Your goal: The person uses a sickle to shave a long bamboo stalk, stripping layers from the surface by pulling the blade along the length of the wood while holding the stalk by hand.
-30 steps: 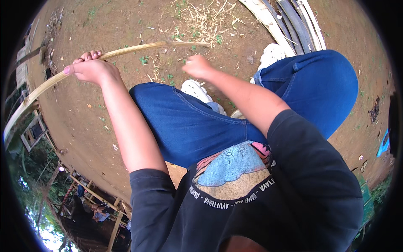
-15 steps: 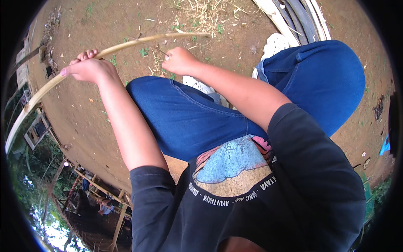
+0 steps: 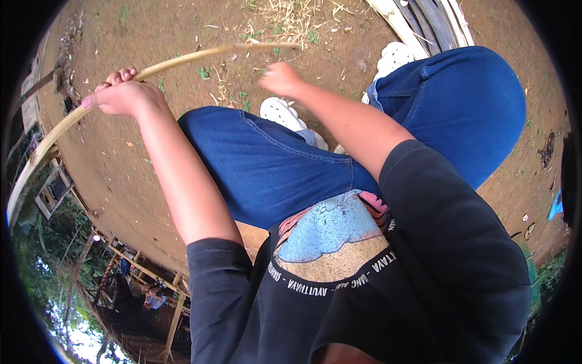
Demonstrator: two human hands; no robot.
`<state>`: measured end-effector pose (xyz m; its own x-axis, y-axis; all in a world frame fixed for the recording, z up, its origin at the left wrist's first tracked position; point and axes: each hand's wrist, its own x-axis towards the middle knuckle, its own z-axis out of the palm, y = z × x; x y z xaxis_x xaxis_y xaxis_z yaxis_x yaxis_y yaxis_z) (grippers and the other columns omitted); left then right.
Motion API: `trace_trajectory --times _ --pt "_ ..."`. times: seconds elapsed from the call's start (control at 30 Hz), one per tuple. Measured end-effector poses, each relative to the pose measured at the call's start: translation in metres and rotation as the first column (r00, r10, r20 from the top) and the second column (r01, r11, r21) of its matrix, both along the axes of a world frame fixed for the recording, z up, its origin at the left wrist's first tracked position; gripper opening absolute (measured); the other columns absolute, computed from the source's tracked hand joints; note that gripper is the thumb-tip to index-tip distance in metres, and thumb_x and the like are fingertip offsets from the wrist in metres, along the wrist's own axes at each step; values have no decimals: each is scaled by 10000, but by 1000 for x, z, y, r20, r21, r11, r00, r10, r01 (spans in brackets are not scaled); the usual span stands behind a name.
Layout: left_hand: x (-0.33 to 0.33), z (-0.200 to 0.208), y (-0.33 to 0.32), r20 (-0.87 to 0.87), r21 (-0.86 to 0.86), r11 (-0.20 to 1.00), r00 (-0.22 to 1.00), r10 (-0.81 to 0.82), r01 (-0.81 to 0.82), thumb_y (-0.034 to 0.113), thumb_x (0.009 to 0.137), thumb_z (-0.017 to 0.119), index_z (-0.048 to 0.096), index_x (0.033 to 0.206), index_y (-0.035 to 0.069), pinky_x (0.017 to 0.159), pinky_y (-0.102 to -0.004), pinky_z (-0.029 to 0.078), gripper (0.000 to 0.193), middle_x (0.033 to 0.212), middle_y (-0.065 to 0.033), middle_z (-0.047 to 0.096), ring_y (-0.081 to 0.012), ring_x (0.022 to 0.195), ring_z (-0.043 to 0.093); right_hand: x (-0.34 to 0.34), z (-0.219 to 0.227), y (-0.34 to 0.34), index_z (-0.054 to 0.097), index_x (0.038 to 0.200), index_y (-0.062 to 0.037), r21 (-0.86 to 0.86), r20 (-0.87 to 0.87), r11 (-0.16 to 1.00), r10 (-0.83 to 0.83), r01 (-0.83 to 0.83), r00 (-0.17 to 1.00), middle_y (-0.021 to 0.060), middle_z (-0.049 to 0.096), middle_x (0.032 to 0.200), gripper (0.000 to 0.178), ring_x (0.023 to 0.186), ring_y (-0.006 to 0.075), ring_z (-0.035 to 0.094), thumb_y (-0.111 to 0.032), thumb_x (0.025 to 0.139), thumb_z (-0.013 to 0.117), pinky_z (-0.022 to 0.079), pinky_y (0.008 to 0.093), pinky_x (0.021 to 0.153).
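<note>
The pole [image 3: 194, 56] I work at is pale yellow and woody, thicker at one end, tapering to a thin tip, bowed in this wide view; it lies beyond the left knee of my jeans [image 3: 260, 161] and runs out to their left. My left hand [image 3: 126, 97] is wrapped round it, fingers pressed firmly against it, just ahead and left of that knee. My right hand [image 3: 284, 79], ahead of the jeans and between the knees, is bunched and blurred near the thin tip, apart from it; I cannot tell whether it pinches anything. The jeans are smooth blue denim with raised seams. Ahead of their right knee lie long flat strips [image 3: 427, 24], dark and pale; straw [image 3: 296, 17], dry and tangled, lies left of those.

Half a second ago my right hand was farther left, with something thin and dark poking out of it; my left grip matches what it was then.

I count one pole, two perforated white shoes [image 3: 282, 115] at the jeans' hems, and at least four strips.
</note>
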<state>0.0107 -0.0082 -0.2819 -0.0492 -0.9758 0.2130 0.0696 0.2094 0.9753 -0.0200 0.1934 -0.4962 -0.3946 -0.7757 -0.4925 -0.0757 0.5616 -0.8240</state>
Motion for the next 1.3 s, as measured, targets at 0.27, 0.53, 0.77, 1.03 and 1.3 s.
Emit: trace_trajectory --times 0.27,0.53,0.77,1.03,1.3 --pt "1 -3 -5 -15 -18 1000 1000 -16 16 612 954 123 232 726 121 425 -286 349 552 562 -30 314 -158 467 324 8 36 -32 672 903 -14 -70 80 998 12 -7 997 182 680 820 343 813 296 664 -312 751 596 527 369 752" --pt "3 -2 -8 -54 -15 999 997 -47 47 609 956 132 233 726 122 428 -286 348 548 559 -28 315 -151 472 322 -21 -54 24 684 889 -43 196 -12 980 43 -39 999 163 676 894 335 860 319 651 -342 772 590 516 388 790" --pt "-10 -5 -1 -44 -27 996 996 -82 81 620 948 151 243 728 119 429 -278 347 555 565 -19 326 -141 477 335 11 14 -14 664 854 -15 -17 118 981 -189 192 975 199 668 874 356 834 335 653 -350 747 610 514 388 766" --pt "-16 -2 6 -161 -112 926 913 -374 360 617 950 277 359 848 101 622 -318 483 532 699 -50 468 -163 652 512 -18 -52 37 665 808 6 314 161 939 -198 140 967 152 658 652 275 561 244 651 -260 767 610 520 363 569" --pt "-62 -52 34 -64 377 741 814 -577 555 456 921 559 481 819 63 815 -400 500 414 751 -74 576 -221 749 608 -22 -52 45 639 762 -7 265 160 921 -334 286 929 136 626 601 250 523 230 624 -257 767 624 493 351 518"
